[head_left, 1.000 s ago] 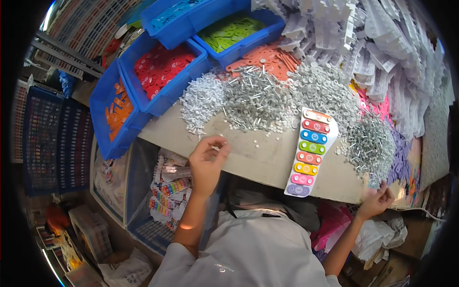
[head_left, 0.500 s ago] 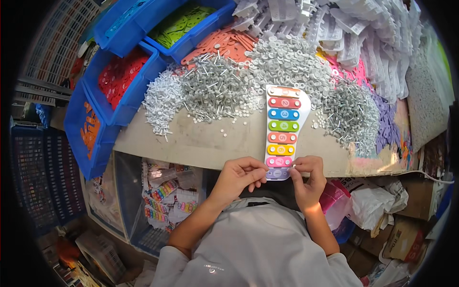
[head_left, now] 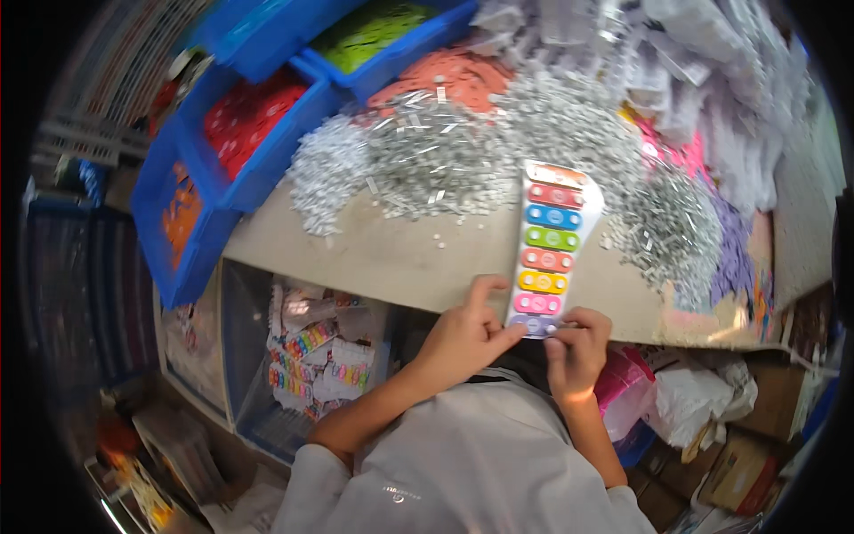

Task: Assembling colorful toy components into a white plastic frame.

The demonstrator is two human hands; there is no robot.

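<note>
A toy xylophone [head_left: 540,283] with a white base and a column of coloured bars lies on the table, its narrow purple end at the near edge. White round pieces sit at the ends of most bars. My left hand [head_left: 470,338] holds the lower left corner, thumb against the purple bar [head_left: 534,327] and index finger raised; its other fingers are partly hidden. My right hand [head_left: 580,345] is closed in a pinch at the purple bar's right end. What lies between its fingertips is blurred and too small to name.
Heaps of metal pins [head_left: 431,156], white small parts [head_left: 327,169] and grey-white rings [head_left: 569,116] lie beyond. More pins [head_left: 672,222] are on the right. Blue bins [head_left: 245,191] of coloured bars stand left. White plastic frames [head_left: 703,62] pile up far right. Below is an open drawer [head_left: 245,392].
The view has shifted, so the xylophone appears farther right and slightly tilted. My left index finger has lifted off the edge and straightened. My right hand stays pinched near the purple bar.
</note>
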